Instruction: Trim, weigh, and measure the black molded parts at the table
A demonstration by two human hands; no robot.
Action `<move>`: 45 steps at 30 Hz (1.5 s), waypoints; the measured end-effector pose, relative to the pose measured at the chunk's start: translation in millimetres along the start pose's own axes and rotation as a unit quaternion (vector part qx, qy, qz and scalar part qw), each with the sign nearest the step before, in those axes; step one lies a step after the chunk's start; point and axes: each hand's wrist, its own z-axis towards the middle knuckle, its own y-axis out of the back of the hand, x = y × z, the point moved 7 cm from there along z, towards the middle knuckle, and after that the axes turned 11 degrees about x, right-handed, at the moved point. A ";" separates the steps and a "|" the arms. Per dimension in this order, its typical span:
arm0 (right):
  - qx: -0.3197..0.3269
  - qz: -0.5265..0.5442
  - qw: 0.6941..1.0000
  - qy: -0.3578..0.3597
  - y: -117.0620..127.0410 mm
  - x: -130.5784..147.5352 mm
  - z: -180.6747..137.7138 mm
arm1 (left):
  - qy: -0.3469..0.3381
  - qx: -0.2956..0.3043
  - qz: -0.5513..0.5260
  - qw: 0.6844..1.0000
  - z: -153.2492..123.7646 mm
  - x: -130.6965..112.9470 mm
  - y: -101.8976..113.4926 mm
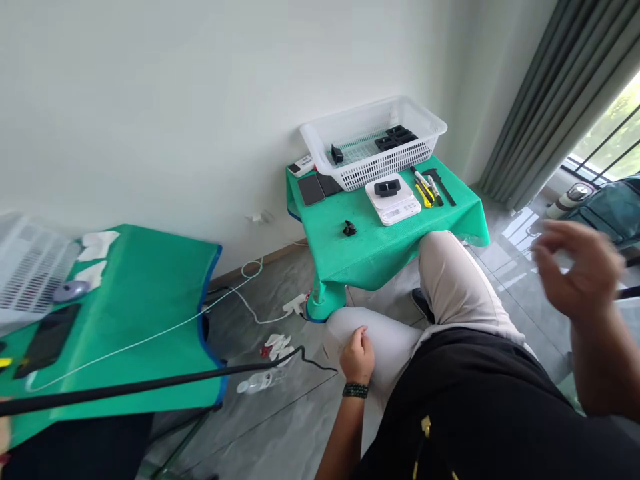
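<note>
My left hand [357,357], with a dark beaded bracelet at the wrist, rests on my left thigh. Its fingers are curled closed, and no object shows in them. Out to the right, my right hand [580,267] is raised above the floor, away from the table. Motion blurs its bent fingers, and I see nothing held there. On the green-covered table ahead, a white digital scale [393,208] carries a black rectangular part [387,188]. A small black piece [349,229] lies left of the scale. Behind them, a white plastic basket [373,175] contains several black parts [396,138].
Beside the scale lie a yellow utility knife [424,193], markers [436,191] and a black caliper [443,185]. A phone [311,190] is at the table's left. Another green table [165,300] stands left, crossed by a white cable. A bottle [257,382] lies on the floor.
</note>
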 end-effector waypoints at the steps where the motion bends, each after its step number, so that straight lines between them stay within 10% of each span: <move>1: 0.034 -0.031 0.999 -0.007 -11.0 -7.0 -7.5 | -0.004 0.011 0.007 1.000 0.2 -1.9 0.5; 9: 0.429 -0.142 0.890 -0.068 -149.4 -75.4 -82.7 | -0.018 0.116 0.075 0.990 23.4 -32.9 -8.9; 16: 0.492 -0.092 0.866 -0.022 -230.1 -74.6 -64.7 | 0.015 0.136 0.069 0.988 33.6 -31.7 -9.2; 31: 0.299 -0.039 0.953 -0.032 -230.4 -23.3 -30.9 | -0.036 0.148 0.110 0.982 37.8 -20.6 -1.2; 45: 0.248 -0.015 0.968 0.030 -241.6 13.7 -20.1 | -0.085 0.155 0.084 0.981 66.3 -17.4 -2.3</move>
